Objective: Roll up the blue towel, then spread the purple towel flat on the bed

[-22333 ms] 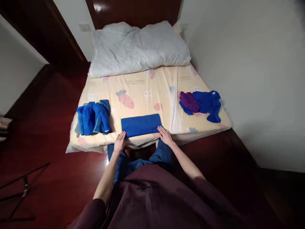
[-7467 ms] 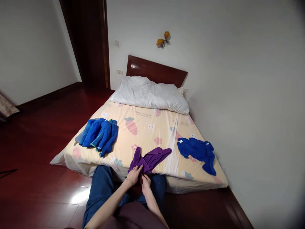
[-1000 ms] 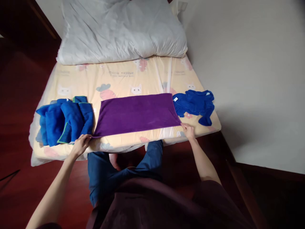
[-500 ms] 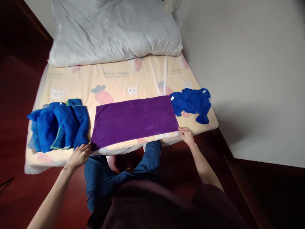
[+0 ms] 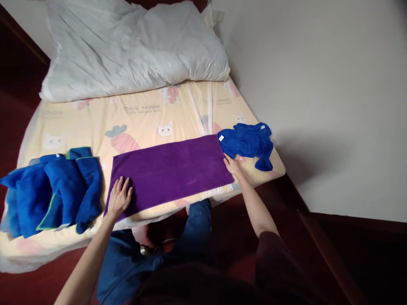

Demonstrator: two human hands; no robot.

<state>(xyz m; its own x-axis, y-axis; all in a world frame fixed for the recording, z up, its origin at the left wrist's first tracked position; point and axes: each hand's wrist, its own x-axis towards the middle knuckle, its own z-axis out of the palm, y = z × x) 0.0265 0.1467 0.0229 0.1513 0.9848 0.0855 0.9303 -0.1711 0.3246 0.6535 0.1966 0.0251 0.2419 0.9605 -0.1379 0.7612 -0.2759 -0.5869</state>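
A purple towel [image 5: 171, 173] lies spread flat across the near part of the bed. Resting on its left end is my left hand [image 5: 119, 198], open, with the fingers apart and pointing away from me. My right hand [image 5: 232, 165] touches the towel's right edge with its fingers stretched out, close to a crumpled blue cloth [image 5: 249, 144] with a white tag. To the left of the towel sits a loose pile of blue cloths [image 5: 60, 190], some edged in green.
A bed sheet [image 5: 143, 123] printed with rabbits and carrots covers the bed under the cloths. Across its far end lies a large white pillow [image 5: 136, 51]. A pale wall [image 5: 327, 106] rises on the right. My legs in blue jeans [image 5: 197, 233] are at the near edge.
My left hand has gone from the towel's near left corner onto its surface. My right hand has left the near right corner and moved up along the right edge. The view has shifted right.
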